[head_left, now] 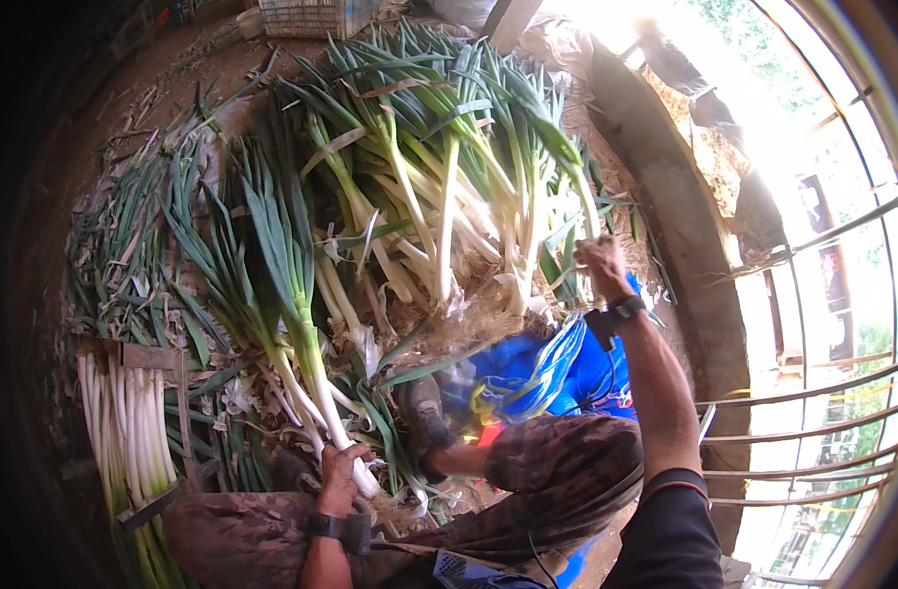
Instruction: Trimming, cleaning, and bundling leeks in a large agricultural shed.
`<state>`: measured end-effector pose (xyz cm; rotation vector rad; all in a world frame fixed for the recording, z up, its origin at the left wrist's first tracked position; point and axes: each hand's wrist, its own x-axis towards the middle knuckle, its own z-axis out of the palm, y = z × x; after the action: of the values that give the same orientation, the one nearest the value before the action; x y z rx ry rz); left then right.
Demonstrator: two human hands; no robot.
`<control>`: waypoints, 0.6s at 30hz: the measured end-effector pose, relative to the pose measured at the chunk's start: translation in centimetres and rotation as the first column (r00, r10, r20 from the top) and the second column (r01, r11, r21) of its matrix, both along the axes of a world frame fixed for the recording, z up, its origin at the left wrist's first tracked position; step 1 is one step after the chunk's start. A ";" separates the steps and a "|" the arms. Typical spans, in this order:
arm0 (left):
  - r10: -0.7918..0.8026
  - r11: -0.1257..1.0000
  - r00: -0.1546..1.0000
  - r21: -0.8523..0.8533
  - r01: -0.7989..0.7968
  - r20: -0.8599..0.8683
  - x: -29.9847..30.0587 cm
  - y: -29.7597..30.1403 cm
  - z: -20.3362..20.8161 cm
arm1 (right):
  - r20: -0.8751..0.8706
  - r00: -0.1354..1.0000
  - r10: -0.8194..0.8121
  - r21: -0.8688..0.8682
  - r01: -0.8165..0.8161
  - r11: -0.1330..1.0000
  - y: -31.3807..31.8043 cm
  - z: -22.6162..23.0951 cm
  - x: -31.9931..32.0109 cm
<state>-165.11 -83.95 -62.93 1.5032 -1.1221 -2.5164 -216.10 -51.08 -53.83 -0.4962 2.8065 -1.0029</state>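
My left hand (340,477), low in the view near my knee, is closed around the white lower stem of a leek (316,378). Its dark green leaves fan up and to the left, beside other leeks. Out to the right, my right hand (604,265) is closed on another leek (585,201) at the right edge of a large heap. The heap of leeks (449,196) lies in front of me, white stems and hairy roots toward me, green tops pointing away. Both wrists wear dark bands. My fingers partly hide the gripped stems.
Trimmed leek stems (135,422) lie bundled in a wooden rack (146,355) at left, behind it a pile of cut leaves (139,236). Blue plastic with tangled string (542,363) lies right of my shoe (426,422). A concrete ledge (665,196) and metal bars border the right.
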 end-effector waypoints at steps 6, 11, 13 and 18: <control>0.001 0.993 0.995 -0.115 0.011 0.101 2.4 -2.0 2.1 | -0.018 0.922 -0.387 0.030 0.387 0.922 -5.4 6.0 4.0; -0.047 0.996 0.989 -0.074 0.058 0.144 1.5 -1.1 0.4 | -0.114 0.992 -0.047 -0.325 0.007 0.946 -3.8 -2.7 -1.3; -0.023 0.995 0.983 -0.096 0.041 0.182 2.1 -1.2 -0.5 | -0.038 0.995 0.094 -0.047 -0.096 0.994 -5.2 -4.9 -2.5; 0.029 0.995 0.969 -0.096 -0.006 0.246 2.9 -1.7 -0.1 | -0.039 0.993 0.108 -0.058 -0.111 0.992 -8.7 -9.0 -0.2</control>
<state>-162.18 -85.64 -62.98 1.8302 -1.2293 -2.2752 -216.29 -59.79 -62.79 -0.6744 2.7524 -1.0691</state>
